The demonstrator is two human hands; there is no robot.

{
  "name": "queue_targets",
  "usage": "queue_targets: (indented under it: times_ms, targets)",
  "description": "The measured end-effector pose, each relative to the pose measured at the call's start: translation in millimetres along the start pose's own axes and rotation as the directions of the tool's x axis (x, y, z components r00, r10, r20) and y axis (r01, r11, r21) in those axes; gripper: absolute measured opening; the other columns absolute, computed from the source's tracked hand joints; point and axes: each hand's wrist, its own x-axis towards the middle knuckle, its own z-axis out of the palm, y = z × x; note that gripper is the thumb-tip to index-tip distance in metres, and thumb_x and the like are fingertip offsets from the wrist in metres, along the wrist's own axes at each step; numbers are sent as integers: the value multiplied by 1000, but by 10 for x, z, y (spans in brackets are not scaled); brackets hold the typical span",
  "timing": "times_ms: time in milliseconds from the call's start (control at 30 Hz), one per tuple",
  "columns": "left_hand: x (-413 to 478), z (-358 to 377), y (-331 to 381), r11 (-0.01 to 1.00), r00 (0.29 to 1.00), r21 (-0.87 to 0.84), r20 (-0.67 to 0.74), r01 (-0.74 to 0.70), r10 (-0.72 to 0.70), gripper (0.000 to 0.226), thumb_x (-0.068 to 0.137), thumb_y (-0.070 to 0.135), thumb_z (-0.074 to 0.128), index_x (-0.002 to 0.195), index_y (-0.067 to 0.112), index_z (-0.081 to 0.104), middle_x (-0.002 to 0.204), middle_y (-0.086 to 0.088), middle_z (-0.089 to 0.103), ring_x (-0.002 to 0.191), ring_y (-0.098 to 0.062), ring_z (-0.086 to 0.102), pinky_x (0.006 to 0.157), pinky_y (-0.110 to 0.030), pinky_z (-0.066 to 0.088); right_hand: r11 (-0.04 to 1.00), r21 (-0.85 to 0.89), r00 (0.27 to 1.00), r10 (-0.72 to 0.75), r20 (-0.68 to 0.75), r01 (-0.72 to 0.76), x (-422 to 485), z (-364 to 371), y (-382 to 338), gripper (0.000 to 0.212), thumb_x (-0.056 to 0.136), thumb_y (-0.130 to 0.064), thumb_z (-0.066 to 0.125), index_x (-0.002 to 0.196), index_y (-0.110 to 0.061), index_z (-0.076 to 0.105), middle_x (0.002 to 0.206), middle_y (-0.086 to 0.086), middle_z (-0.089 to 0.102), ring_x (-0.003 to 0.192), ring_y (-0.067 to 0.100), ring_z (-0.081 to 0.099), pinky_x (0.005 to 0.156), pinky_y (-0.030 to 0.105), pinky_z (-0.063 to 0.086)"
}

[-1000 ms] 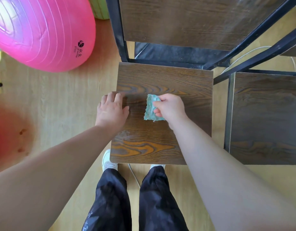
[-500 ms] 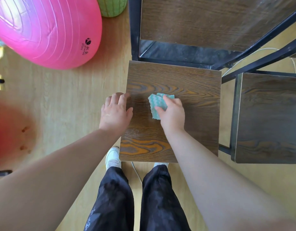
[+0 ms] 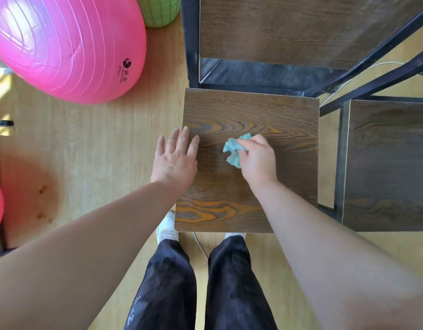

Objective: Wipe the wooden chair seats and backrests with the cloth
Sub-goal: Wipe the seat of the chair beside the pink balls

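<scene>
A square dark wooden chair seat [image 3: 272,110] with orange grain lies right below me. My right hand [image 3: 259,159] grips a crumpled teal cloth [image 3: 234,148] and holds it against the middle of the seat. With straight, spread fingers, my left hand [image 3: 176,160] lies over the seat's left edge. A second wooden seat [image 3: 389,163] stands to the right. Beyond the near seat rises a wooden panel [image 3: 289,27] in a black metal frame.
A large pink exercise ball [image 3: 67,46] sits on the light wood floor at upper left, with a green ribbed object [image 3: 160,10] behind it. Black frame bars [image 3: 372,89] cross at upper right. My legs and white shoes [image 3: 166,229] stand at the seat's front edge.
My left hand's fingers have straightened and spread at the seat's left edge. The cloth has bunched up more in my right hand. The view has shifted left, so the seat sits further right.
</scene>
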Motion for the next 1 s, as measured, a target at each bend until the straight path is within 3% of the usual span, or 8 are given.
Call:
queue_targets:
  times_ms: [200, 367, 433, 500, 633, 767, 1000]
  targets:
    - [245, -114, 145, 997, 999, 80, -37, -10, 13, 63, 105, 34, 29, 158, 22, -3, 166, -7, -10, 152, -29, -8, 122, -54, 2, 990, -69, 965, 103, -243, -123, 477, -839, 664, 30, 94, -10, 56, 121, -12, 68, 118, 6, 55, 103, 24, 59, 91, 26, 47]
    - [380, -129, 140, 999, 998, 43, -60, 22, -20, 62, 104, 41, 23, 158, 22, -2, 166, -6, -5, 152, -28, -6, 122, -53, 2, 945, -159, 945, 251, -208, -286, 658, -1019, 1015, 35, 97, -31, 55, 127, -15, 64, 123, 6, 52, 104, 24, 59, 82, 22, 46]
    - [376, -105, 100, 999, 997, 10, -69, 33, -32, 62, 104, 43, 24, 158, 22, 1, 167, -5, -1, 152, -27, -4, 122, -52, 2, 940, -118, 931, 288, -224, -319, 653, -941, 966, 46, 94, -51, 54, 122, -18, 67, 120, 6, 53, 96, 19, 59, 72, 17, 46]
    - [344, -68, 58, 999, 997, -5, -67, 39, -39, 62, 104, 44, 24, 158, 21, 3, 167, -5, 1, 152, -27, -3, 123, -52, 3, 934, -41, 906, 332, -262, -354, 635, -852, 906, 46, 92, -54, 55, 119, -19, 69, 118, 3, 55, 94, 15, 60, 59, 11, 39]
    - [236, -14, -6, 1000, 999, -20, -29, 22, -22, 60, 104, 45, 24, 158, 23, 8, 166, -5, 2, 152, -28, 2, 123, -52, 6, 949, -24, 921, 299, -249, -315, 553, -619, 731, 30, 96, -27, 61, 124, -17, 66, 125, 2, 54, 106, 21, 60, 80, 22, 51]
    - [124, 33, -88, 999, 999, -45, -35, 5, -6, 58, 104, 44, 25, 157, 25, 11, 166, -5, 5, 152, -29, 5, 123, -51, 9, 984, -54, 976, 158, -147, -168, 409, -338, 433, 31, 96, -14, 57, 126, -16, 66, 127, 0, 51, 109, 23, 57, 95, 36, 53]
    - [-43, 163, -332, 995, 998, -75, -21, 59, -61, 58, 106, 44, 20, 158, 24, 4, 167, -5, -1, 153, -28, 0, 123, -51, 6, 995, -98, 1000, -19, -5, 19, 176, 171, -57, 33, 97, -11, 54, 129, -13, 62, 132, -1, 48, 118, 22, 48, 103, 33, 45]
